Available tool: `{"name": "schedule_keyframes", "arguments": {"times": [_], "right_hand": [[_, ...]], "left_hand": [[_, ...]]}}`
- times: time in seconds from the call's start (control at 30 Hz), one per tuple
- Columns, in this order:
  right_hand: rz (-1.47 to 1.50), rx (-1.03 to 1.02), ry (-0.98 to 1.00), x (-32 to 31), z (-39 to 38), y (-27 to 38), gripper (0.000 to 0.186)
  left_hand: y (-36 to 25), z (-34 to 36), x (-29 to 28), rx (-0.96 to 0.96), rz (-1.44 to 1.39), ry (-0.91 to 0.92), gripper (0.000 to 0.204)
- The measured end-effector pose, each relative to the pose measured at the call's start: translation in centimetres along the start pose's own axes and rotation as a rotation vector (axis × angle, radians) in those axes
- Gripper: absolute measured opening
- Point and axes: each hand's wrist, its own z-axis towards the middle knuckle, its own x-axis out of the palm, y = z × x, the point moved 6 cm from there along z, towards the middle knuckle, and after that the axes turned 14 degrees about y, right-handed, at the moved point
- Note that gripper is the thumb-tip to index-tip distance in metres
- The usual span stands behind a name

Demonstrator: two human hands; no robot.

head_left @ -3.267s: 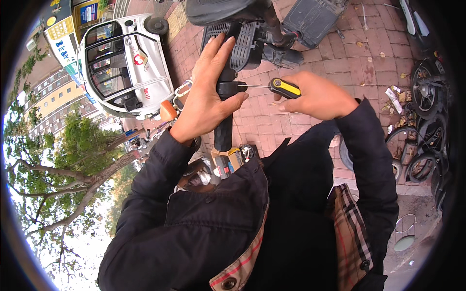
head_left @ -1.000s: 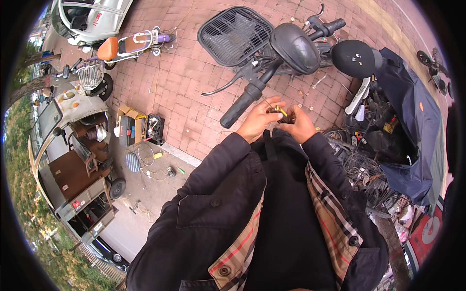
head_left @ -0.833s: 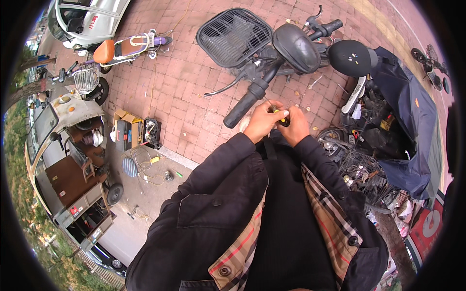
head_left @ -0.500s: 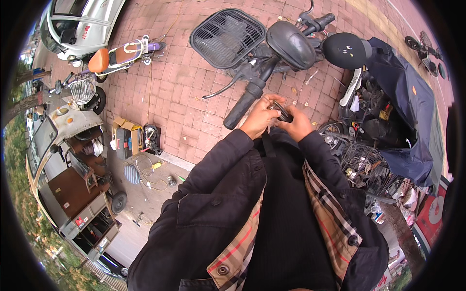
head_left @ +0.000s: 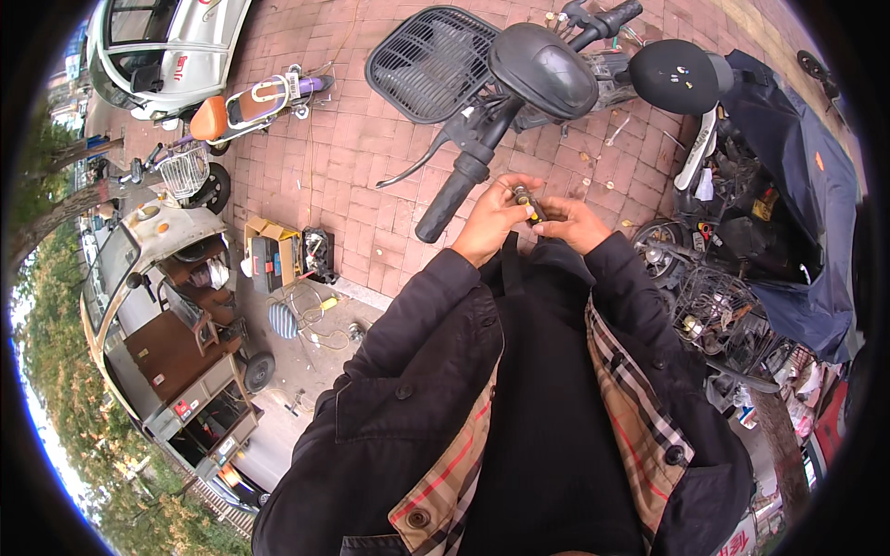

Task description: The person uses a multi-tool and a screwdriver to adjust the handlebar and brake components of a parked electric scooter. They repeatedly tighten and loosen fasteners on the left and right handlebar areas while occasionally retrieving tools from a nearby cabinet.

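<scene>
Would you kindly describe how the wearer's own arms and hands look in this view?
The left hand and right hand are ungloved. The long, plain, near-black fabric sleeves show no visible markings. They belong to a near-black jacket whose open front shows a tan lining checked in red, black and white.

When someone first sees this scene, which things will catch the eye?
Probably the left hand and right hand, meeting at a small yellow-and-black object near the centre. Above them is a two-wheeler with a black basket. A dark blue cover lies at the right, an open-sided vehicle at the left.
</scene>
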Motion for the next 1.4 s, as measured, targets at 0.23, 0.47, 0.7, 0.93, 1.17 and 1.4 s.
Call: {"name": "schedule_keyframes", "arguments": {"times": [0.23, 0.47, 0.7, 0.93, 1.17, 1.4], "right_hand": [[-0.956, -0.187, -0.43, 1.2, 0.0, 4.4, 0.039], [-0.877, -0.264, -0.409, 0.9, 0.0, 3.7, 0.034], [-0.707, -0.183, -0.339, 0.0, 0.2, 1.8, 0.032], [-0.615, -0.298, -0.379, -0.6, 0.7, 0.6, 0.033], [-0.587, -0.21, -0.383, -2.3, -1.3, -0.7, 0.034], [-0.551, -0.238, -0.317, -0.6, -2.3, 1.3, 0.034]], "left_hand": [[-1.5, -6.9, 0.0, 0.055, -0.165, -0.159, 0.073], [-8.8, -11.1, -0.8, -0.094, 0.416, -0.442, 0.087], [-10.7, -5.5, 0.6, -0.351, 1.464, -0.478, 0.054], [-10.2, -5.5, -1.2, -0.252, 1.206, -0.355, 0.036], [-10.8, -5.2, -1.7, -0.272, 1.148, -0.288, 0.036], [-11.6, -4.4, -0.8, -0.335, 1.148, -0.256, 0.048]]}}
